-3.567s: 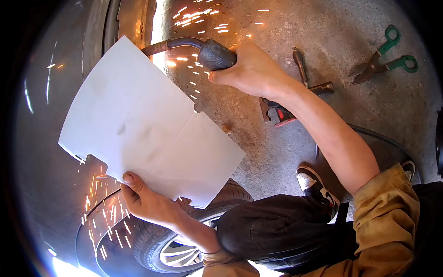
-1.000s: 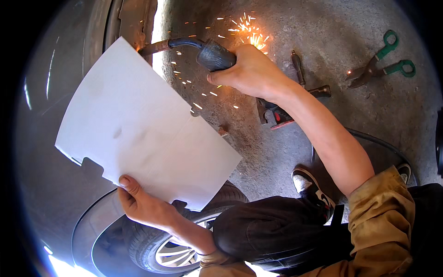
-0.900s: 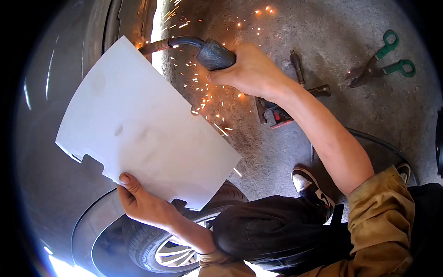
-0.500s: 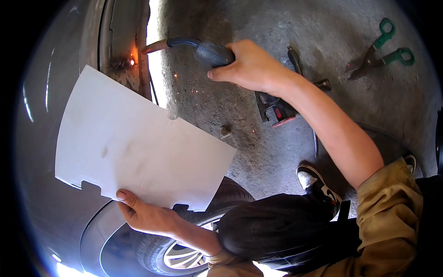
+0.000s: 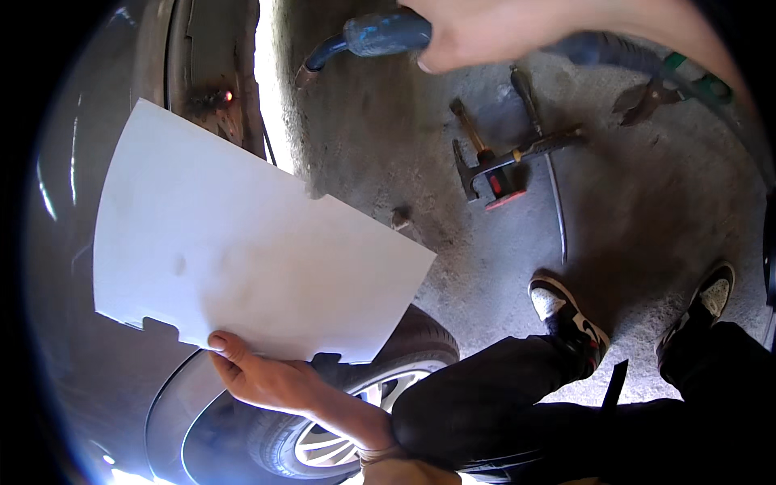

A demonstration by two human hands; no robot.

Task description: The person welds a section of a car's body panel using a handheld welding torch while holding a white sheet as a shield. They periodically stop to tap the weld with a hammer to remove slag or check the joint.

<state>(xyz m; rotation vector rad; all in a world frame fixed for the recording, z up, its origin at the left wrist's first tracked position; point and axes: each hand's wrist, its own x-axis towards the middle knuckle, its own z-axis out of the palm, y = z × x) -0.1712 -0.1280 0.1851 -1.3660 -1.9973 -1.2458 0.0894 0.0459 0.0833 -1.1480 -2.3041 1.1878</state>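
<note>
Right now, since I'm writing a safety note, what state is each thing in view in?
Right hand, closed around the welding torch.
Welding torch, nozzle apart from the glowing spot, no sparks showing.
Left hand, gripping the white sheet.
White sheet, held up, lower edge notched.
Glowing spot, orange-red on the car body.
Hammer, lying on the floor.
Snips, partly hidden; open or shut unclear.
Wheel, partly covered.

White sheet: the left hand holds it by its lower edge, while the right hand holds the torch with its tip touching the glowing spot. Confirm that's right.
Not quite: in the head view the torch tip is apart from the glowing spot, to its right. The rest stands: left hand holding the white sheet by its lower edge, right hand holding the torch.
</note>
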